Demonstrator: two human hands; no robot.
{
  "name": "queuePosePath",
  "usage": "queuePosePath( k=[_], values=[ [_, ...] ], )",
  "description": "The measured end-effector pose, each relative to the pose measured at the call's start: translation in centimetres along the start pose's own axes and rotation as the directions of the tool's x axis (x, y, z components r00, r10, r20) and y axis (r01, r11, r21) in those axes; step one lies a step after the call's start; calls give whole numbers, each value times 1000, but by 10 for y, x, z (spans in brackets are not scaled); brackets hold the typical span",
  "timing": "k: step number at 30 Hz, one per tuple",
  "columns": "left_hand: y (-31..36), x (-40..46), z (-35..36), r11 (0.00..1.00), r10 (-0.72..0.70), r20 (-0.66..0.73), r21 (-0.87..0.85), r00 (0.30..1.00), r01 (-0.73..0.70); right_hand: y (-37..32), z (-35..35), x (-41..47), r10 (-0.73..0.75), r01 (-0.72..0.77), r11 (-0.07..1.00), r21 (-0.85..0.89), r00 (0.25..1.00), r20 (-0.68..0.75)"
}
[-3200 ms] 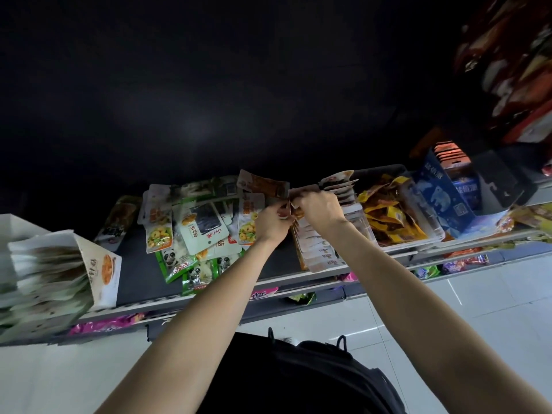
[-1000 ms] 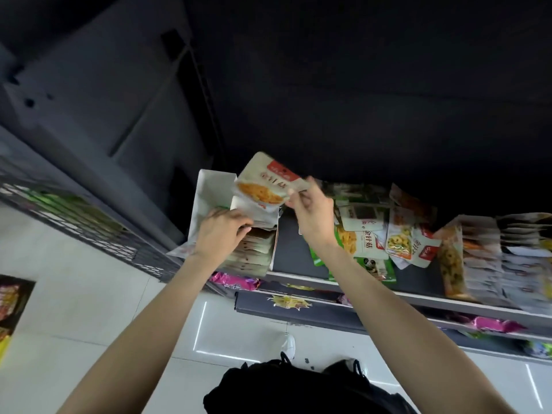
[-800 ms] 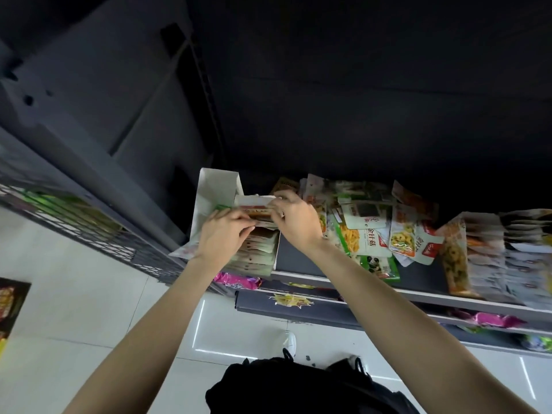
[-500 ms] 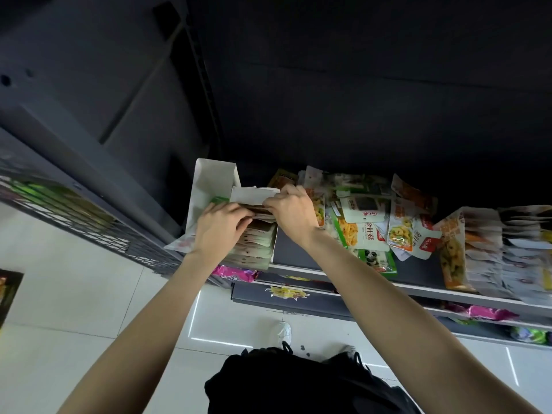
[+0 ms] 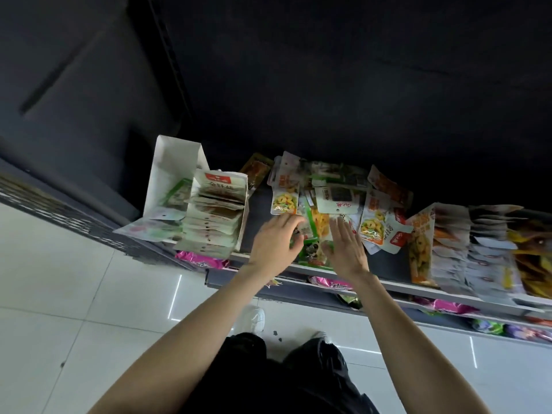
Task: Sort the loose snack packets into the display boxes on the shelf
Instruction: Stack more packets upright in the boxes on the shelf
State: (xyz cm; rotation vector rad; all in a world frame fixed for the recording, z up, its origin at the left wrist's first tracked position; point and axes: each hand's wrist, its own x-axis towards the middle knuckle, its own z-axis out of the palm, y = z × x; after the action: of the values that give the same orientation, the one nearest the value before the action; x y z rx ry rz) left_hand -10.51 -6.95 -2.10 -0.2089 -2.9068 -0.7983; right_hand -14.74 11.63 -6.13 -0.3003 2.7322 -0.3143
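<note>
Two bare hands, the left hand (image 5: 276, 239) and right hand (image 5: 346, 248), are held with fingers relaxed, nothing grasped, over glossy flat loose snack packets (image 5: 337, 198) strewn on the dark shelf (image 5: 260, 213), beside a white cardboard display box (image 5: 216, 215) packed with upright pouches.
</note>
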Motion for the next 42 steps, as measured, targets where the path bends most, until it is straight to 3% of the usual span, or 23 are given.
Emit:
queuePosePath(
  k=[3,6,11,16,20,23,25,27,30,32,33,35,37,40,42],
  values=[
    [-11,9,38,986,-79,385,166,920,15,13,9,-8,-45,53,994,-94,995,90],
    [-24,10,51,958,-86,524,277,848,-75,26,9,-21,-89,93,992,-88,995,52],
    [-37,2,41,942,-84,442,328,893,-73,34,-2,-15,-32,35,999,23,990,-135],
    [-36,0,37,954,-107,425,298,899,-28,25,-16,16,-68,82,977,-196,995,78],
    [-25,3,35,951,-197,406,299,892,74,22,-25,27,-85,91,950,-299,996,34],
    [-11,12,28,981,-136,198,166,971,104,17,-36,21,-166,160,981,-113,985,-44],
    [5,23,15,995,19,128,99,992,-32,10,-52,10,-226,229,973,35,972,-72],
    [20,33,-3,985,103,215,116,971,-131,0,-72,-5,-304,318,944,91,942,-144],
    [32,41,-28,961,101,299,216,949,-171,-11,-101,-30,-364,382,924,-23,860,-359],
    [33,40,-46,959,132,271,209,953,-193,-7,-118,-44,-312,358,934,-1,810,-498],
    [30,36,-55,969,140,247,165,959,-184,-6,-125,-52,-230,339,934,112,811,-538],
    [20,26,-72,994,105,212,11,972,-110,-8,-132,-64,-20,272,834,479,884,-467],
    [8,13,-90,987,40,199,-160,979,-7,-21,-130,-70,-2,215,699,682,954,-299],
    [-5,-5,-111,931,-56,216,-341,975,129,-46,-117,-71,-122,256,674,693,964,-238],
    [-16,-13,-121,926,-111,108,-351,988,142,-65,-113,-69,-131,365,698,616,911,-391]
  ],
)
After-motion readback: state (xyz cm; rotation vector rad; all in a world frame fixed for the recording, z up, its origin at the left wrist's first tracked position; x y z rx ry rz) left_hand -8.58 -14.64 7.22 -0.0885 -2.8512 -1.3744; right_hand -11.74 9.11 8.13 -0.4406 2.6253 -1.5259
